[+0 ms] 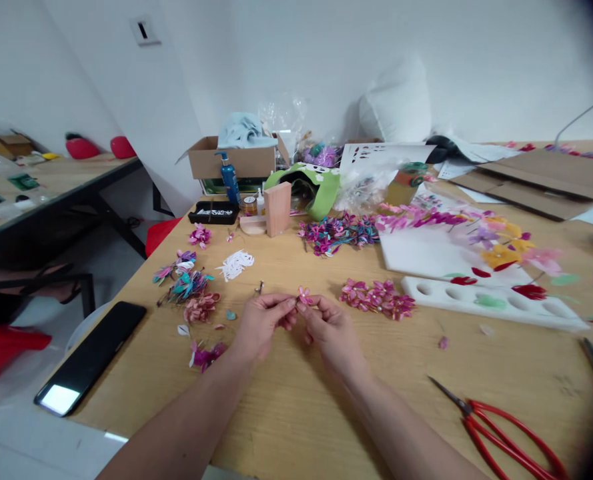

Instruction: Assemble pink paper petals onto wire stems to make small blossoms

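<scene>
My left hand [262, 323] and my right hand [330, 328] meet over the middle of the wooden table [296, 400]. Both pinch a small pink paper flower [305, 295] between their fingertips, fingers curled closed. A pile of pink and magenta flowers [377, 297] lies just right of my right hand. Left of my left hand lie a peach flower cluster [201, 307], a teal and pink bunch [187, 283] and a purple piece [207, 355].
Red-handled scissors [501, 433] lie at the front right. A black phone [92, 356] rests at the left edge. A white foam tray with holes [491, 303], a wooden block [277, 209], a blue pump bottle [229, 177] and a cardboard box [236, 159] stand farther back.
</scene>
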### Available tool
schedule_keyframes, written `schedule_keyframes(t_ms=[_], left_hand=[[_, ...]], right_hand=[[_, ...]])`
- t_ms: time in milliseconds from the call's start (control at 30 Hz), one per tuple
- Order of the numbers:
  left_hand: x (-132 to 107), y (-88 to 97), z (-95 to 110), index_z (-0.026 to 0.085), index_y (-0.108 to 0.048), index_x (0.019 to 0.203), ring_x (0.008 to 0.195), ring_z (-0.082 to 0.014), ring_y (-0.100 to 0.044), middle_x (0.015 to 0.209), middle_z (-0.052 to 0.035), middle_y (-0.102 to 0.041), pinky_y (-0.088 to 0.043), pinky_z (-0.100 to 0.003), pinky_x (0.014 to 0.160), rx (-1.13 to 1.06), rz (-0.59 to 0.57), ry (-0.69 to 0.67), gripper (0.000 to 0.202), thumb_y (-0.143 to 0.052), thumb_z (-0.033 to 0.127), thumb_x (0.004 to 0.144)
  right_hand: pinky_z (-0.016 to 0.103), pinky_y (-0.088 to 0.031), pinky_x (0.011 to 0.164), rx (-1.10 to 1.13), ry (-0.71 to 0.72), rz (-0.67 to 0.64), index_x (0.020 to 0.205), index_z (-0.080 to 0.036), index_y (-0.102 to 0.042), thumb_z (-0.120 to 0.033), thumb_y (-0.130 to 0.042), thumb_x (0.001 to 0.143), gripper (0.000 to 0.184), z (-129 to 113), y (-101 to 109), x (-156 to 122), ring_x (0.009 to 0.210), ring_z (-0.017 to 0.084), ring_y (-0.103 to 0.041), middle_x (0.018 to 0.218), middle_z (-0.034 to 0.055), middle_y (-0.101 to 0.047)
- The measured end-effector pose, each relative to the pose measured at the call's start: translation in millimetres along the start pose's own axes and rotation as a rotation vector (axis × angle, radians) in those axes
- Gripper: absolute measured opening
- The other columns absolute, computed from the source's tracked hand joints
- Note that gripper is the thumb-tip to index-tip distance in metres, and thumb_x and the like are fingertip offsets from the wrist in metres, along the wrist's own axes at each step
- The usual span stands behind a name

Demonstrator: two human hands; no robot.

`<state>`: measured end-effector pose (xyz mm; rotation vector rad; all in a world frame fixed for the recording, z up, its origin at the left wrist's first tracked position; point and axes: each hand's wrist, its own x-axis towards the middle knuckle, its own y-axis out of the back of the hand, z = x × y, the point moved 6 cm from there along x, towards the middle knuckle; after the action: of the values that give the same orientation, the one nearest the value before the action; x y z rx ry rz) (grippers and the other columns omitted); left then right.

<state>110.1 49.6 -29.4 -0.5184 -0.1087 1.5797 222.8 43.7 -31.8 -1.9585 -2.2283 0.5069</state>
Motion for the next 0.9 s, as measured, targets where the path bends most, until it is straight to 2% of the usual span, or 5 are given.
schedule_keyframes(t_ms=[333,567,733,833,900], left_hand=[[-1.3,-2.9,6.1,0.014,-0.075,0.079,0.052,-0.0111,-0.056,0.059,-0.0018,-0.066,-0.045,-0.024,0.051,0.196,-0.04,-0.118,0.018,-0.074,0.024,0.064],[-2.4,-2.4,9.9,0.012,-0.07,0.071,0.045,-0.0112,-0.056,0.053,0.0,-0.064,-0.047,-0.024,0.046,0.225,0.029,-0.111,0.015,-0.075,0.023,0.061],[-1.5,0.9,9.9,0.012,-0.066,0.068,0.047,-0.0115,-0.058,0.054,0.0002,-0.063,-0.048,-0.023,0.046,0.208,0.03,-0.119,0.019,-0.076,0.026,0.06],[-0.6,1.6,10.6,0.012,-0.066,0.069,0.046,-0.0111,-0.057,0.055,-0.0002,-0.063,-0.047,-0.023,0.046,0.203,0.011,-0.122,0.021,-0.076,0.028,0.061],[0.3,2.6,11.5,0.012,-0.065,0.069,0.048,-0.0109,-0.057,0.058,-0.0014,-0.065,-0.047,-0.022,0.046,0.198,0.006,-0.128,0.021,-0.075,0.028,0.062]], right_hand=[[0.019,-0.029,0.035,0.183,-0.097,0.119,0.071,-0.017,-0.059,-0.042,-0.079,0.06,0.033,1.1,4.6,0.0,0.036,0.004,-0.026,0.043,-0.009,-0.041],[0.018,-0.027,0.035,0.229,-0.13,0.111,0.071,-0.018,-0.057,-0.039,-0.081,0.058,0.035,1.3,4.3,-0.1,0.035,0.003,-0.023,0.044,-0.0098,-0.042],[0.018,-0.027,0.036,0.256,-0.137,0.076,0.072,-0.018,-0.057,-0.039,-0.081,0.059,0.034,0.7,0.5,-1.4,0.034,0.003,-0.021,0.039,-0.0121,-0.035],[0.019,-0.028,0.036,0.216,-0.139,0.068,0.074,-0.018,-0.058,-0.043,-0.077,0.061,0.034,3.7,2.4,0.4,0.034,0.004,-0.023,0.04,-0.0115,-0.035],[0.02,-0.028,0.035,0.059,-0.136,0.036,0.076,-0.018,-0.058,-0.047,-0.071,0.067,0.032,6.3,4.2,2.2,0.034,0.006,-0.026,0.04,-0.0105,-0.035]])
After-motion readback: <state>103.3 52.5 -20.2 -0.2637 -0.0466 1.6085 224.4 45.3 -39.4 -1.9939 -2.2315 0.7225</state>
